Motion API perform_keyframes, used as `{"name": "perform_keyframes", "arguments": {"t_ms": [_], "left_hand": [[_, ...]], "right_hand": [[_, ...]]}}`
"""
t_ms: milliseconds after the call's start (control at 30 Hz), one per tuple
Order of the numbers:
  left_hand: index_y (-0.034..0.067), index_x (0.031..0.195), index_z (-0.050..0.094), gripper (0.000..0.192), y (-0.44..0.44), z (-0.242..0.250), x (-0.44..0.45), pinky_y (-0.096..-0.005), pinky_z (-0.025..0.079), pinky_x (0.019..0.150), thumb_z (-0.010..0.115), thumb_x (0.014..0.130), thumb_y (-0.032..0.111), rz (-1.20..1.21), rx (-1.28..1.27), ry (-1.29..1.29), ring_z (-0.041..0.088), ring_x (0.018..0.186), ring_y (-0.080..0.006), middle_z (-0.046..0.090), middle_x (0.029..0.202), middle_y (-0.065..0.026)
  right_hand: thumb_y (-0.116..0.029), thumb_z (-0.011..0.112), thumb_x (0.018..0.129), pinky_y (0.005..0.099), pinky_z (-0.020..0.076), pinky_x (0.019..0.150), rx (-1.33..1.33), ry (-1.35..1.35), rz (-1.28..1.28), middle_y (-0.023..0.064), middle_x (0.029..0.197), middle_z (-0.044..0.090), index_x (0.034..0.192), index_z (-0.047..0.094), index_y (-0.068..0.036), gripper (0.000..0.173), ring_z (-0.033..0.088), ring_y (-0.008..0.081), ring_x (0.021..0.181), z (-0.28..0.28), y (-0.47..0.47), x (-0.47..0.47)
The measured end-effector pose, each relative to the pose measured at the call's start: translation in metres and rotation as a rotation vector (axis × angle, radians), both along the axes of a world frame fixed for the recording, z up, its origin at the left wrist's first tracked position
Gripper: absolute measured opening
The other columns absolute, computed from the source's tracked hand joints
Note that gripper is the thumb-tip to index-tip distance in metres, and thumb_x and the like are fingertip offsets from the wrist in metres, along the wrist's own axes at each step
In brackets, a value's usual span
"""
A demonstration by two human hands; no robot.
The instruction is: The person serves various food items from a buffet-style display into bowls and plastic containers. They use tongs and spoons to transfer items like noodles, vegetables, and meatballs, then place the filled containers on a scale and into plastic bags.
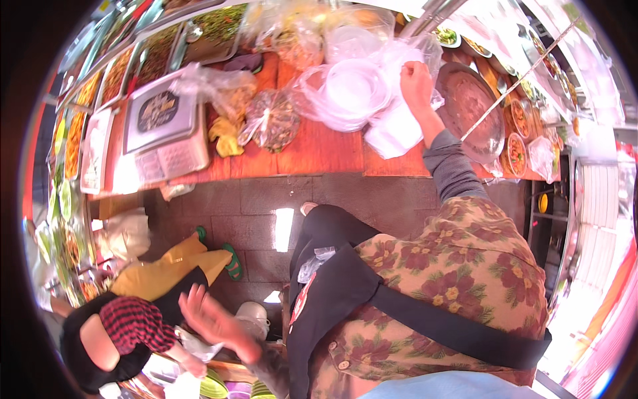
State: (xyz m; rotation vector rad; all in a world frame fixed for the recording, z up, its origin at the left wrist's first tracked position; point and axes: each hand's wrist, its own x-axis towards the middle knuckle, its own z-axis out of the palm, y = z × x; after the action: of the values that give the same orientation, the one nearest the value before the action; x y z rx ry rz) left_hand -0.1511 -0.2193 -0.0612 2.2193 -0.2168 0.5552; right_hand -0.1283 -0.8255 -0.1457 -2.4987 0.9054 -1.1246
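Note:
My right hand (417, 82) is stretched out over the table, its fingers curled, at a heap of thin clear plastic bags (401, 55). Whether the fingers pinch the plastic is not clear. Beside it lie a stack of white round plastic containers (355, 85) in clear plastic and a folded white sheet or bag (394, 129). An oval metal tray (471, 112) stands just right of that arm. Low in the view, my left hand (214, 319) is raised, blurred by motion, with fingers apart and nothing in it. It is near a co-worker's arm.
The orange wooden table (319, 149) bears a lidded box (164, 129), a tied bag of food (273, 119) and a yellow cloth (227, 137). Bowls of food (516, 154) stand at its right end. A co-worker (134, 324) bends at lower left, near a white bucket (251, 319).

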Motion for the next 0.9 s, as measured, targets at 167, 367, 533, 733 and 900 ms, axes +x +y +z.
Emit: {"name": "perform_keyframes", "arguments": {"t_ms": [167, 367, 533, 733, 900], "left_hand": [[-0.003, 0.129, 0.048, 0.044, -0.159, -0.02, 0.065, -0.0368, 0.048, 0.094, 0.058, 0.086, -0.005, -0.728, 0.007, 0.352, 0.062, 0.109, -0.0277, 0.057, 0.126, -0.0189], [0.002, 0.135, 0.046, 0.054, -0.251, -0.028, 0.072, -0.0381, 0.051, 0.085, 0.066, 0.085, 0.005, -1.036, 0.083, 0.349, 0.063, 0.1, -0.0302, 0.064, 0.111, -0.0153], [0.001, 0.131, 0.048, 0.052, -0.257, -0.064, 0.058, -0.0388, 0.051, 0.084, 0.069, 0.084, 0.009, -1.021, 0.001, 0.567, 0.063, 0.099, -0.0312, 0.064, 0.108, -0.0161], [0.0, 0.127, 0.051, 0.05, -0.36, -0.092, 0.055, -0.0398, 0.045, 0.093, 0.068, 0.081, 0.012, -1.244, 0.126, 0.32, 0.054, 0.112, -0.0335, 0.057, 0.121, -0.017], [0.007, 0.13, 0.051, 0.055, -0.431, -0.104, 0.039, -0.0452, 0.033, 0.106, 0.07, 0.079, 0.013, -1.373, 0.265, -0.037, 0.044, 0.126, -0.031, 0.054, 0.128, -0.0124]], "right_hand": [[-0.02, 0.06, 0.085, 0.0449, 0.0492, 0.083, 0.216, 0.604, -0.099, 0.0234, 0.099, 0.065, 0.096, 0.065, 0.0, 0.024, 0.062, 0.038, 0.09, -0.044, -0.101, -0.012], [-0.028, 0.065, 0.084, 0.0472, 0.0481, 0.083, -0.197, 0.453, -0.192, 0.0163, 0.095, 0.066, 0.097, 0.067, -0.004, 0.027, 0.062, 0.0366, 0.093, -0.032, -0.071, -0.03], [-0.024, 0.068, 0.082, 0.0453, 0.047, 0.081, 0.078, 0.358, -0.08, 0.0135, 0.095, 0.062, 0.098, 0.065, -0.006, 0.024, 0.058, 0.034, 0.094, -0.005, 0.026, -0.083], [-0.018, 0.07, 0.081, 0.0401, 0.0459, 0.082, 0.016, 0.331, -0.004, 0.0085, 0.102, 0.061, 0.098, 0.065, -0.008, 0.021, 0.056, 0.0289, 0.096, -0.05, 0.01, -0.118], [-0.022, 0.067, 0.081, 0.0408, 0.045, 0.076, -0.092, 0.528, 0.237, 0.0049, 0.097, 0.059, 0.091, 0.065, -0.011, 0.015, 0.056, 0.0273, 0.094, -0.029, 0.02, -0.135]]}}
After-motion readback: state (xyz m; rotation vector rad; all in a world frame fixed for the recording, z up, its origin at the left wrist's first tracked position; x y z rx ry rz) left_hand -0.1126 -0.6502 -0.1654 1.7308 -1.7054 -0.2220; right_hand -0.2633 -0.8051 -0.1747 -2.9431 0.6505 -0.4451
